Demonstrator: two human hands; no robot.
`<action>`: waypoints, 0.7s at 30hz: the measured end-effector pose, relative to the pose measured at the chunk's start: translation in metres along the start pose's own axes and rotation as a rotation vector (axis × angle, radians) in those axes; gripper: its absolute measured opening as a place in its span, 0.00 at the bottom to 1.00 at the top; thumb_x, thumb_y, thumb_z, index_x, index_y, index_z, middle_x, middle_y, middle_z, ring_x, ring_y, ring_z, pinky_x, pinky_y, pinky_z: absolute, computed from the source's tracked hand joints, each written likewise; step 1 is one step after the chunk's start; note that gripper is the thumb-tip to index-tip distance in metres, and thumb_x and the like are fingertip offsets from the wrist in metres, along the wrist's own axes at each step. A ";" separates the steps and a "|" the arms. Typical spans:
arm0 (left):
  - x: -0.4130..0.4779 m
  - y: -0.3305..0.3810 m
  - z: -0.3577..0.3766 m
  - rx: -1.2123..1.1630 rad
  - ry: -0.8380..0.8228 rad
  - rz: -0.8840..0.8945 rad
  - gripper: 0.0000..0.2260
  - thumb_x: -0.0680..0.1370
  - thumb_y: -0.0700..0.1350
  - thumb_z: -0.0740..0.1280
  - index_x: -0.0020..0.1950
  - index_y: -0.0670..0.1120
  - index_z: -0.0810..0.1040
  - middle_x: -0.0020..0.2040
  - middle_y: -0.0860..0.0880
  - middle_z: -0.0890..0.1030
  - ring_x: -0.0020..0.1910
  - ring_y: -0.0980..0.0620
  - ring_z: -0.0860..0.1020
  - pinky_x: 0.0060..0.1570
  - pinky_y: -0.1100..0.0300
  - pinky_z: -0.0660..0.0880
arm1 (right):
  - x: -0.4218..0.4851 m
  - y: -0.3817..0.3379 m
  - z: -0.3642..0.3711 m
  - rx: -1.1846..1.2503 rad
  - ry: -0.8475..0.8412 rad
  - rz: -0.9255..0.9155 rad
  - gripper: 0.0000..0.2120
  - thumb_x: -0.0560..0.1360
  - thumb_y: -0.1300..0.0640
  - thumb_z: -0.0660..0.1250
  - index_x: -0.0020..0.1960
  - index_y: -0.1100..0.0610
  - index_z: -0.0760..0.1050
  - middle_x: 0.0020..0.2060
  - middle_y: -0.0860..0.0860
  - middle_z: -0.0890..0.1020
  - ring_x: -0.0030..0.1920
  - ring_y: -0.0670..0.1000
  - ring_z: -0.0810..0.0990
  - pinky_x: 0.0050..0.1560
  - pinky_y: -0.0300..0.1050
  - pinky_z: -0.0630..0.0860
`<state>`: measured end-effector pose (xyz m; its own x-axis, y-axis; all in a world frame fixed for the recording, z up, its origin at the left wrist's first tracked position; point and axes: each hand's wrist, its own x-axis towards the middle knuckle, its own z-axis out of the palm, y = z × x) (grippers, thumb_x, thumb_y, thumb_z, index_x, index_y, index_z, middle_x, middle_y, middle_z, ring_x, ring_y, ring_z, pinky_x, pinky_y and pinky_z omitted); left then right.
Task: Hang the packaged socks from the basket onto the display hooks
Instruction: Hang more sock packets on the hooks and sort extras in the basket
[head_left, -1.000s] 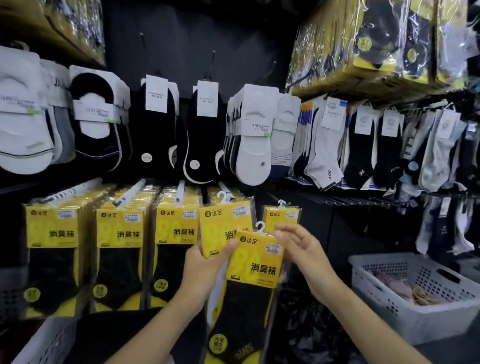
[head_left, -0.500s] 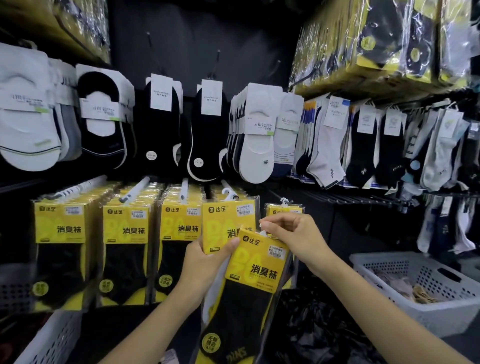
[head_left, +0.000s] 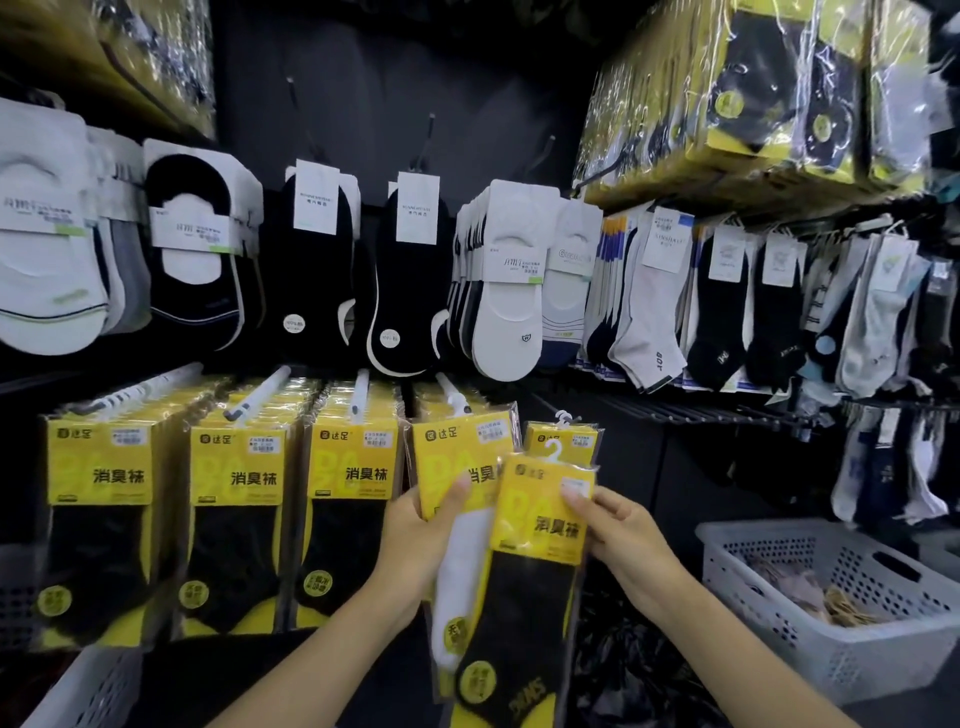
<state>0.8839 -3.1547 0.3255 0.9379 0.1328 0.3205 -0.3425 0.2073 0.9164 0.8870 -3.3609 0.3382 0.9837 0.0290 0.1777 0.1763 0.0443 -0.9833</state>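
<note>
Low at centre, the right hand (head_left: 618, 535) pinches the front pack (head_left: 540, 525) at its header's right edge, thumb on its face. The left hand (head_left: 423, 540) grips a white-sock pack (head_left: 460, 561) just beside it. The front pack stands near upright, hanger (head_left: 555, 451) topmost, just below the lone hung pack (head_left: 563, 439), nearest the right hand. The move is likely up and back. The basket (head_left: 769, 618) sits lower right.

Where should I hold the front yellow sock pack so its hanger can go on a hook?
Pinch the sock pack by its flat yellow header card, coming from the right edge, just below the white hanger. The card looks stiff; the lower part hangs in loose film, and the hanger must stay clear.
</note>
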 end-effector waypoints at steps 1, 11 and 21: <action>0.003 -0.001 0.000 0.019 0.009 0.003 0.04 0.75 0.52 0.67 0.46 0.55 0.79 0.39 0.63 0.84 0.40 0.68 0.81 0.31 0.76 0.72 | 0.005 0.001 -0.007 0.071 0.076 -0.001 0.13 0.73 0.52 0.69 0.55 0.57 0.80 0.47 0.54 0.86 0.47 0.53 0.85 0.47 0.47 0.81; 0.034 -0.011 -0.016 0.160 0.132 0.053 0.04 0.77 0.53 0.65 0.46 0.56 0.79 0.37 0.62 0.83 0.38 0.66 0.81 0.30 0.72 0.73 | 0.067 0.006 -0.052 -0.003 0.327 -0.071 0.08 0.78 0.58 0.65 0.55 0.57 0.79 0.45 0.53 0.85 0.43 0.48 0.84 0.37 0.38 0.79; 0.038 -0.018 -0.011 0.158 0.118 0.050 0.04 0.76 0.53 0.66 0.48 0.56 0.80 0.41 0.61 0.84 0.40 0.65 0.81 0.35 0.71 0.73 | 0.120 0.026 -0.030 -0.044 0.308 -0.036 0.09 0.76 0.57 0.68 0.55 0.59 0.78 0.43 0.51 0.84 0.42 0.47 0.83 0.36 0.37 0.79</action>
<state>0.9254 -3.1432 0.3184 0.9038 0.2537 0.3446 -0.3668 0.0446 0.9292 1.0108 -3.3863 0.3331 0.9403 -0.2762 0.1987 0.2057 -0.0039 -0.9786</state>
